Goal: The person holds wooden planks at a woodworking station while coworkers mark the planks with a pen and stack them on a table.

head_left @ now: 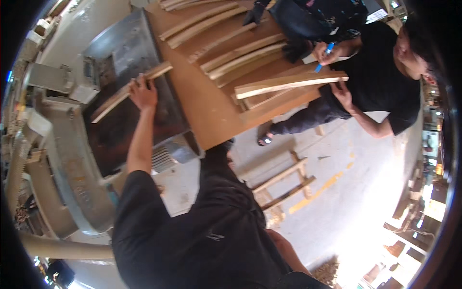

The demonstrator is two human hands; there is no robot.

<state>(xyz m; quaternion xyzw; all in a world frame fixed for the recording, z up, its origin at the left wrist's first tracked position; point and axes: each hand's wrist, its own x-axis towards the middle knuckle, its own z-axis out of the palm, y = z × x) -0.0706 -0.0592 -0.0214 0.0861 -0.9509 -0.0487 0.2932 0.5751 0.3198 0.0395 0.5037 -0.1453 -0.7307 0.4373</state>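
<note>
My left hand (pixel 143 95) reaches out over a dark metal machine table (pixel 166 103), its fingers curled over a narrow, pale wooden strip (pixel 113 103). The strip lies slantwise across the table, its far right end by the table's edge. My right arm (pixel 288 250) shows only in part at the lower right; the hand on it is out of sight.
An orange-brown board (pixel 211 130) beside the machine bears several curved wooden strips (pixel 204 24). At right a person in black (pixel 385 72) holds a blue pen (pixel 325 57) over a wooden piece (pixel 288 83). A wooden frame (pixel 284 180) lies on the floor.
</note>
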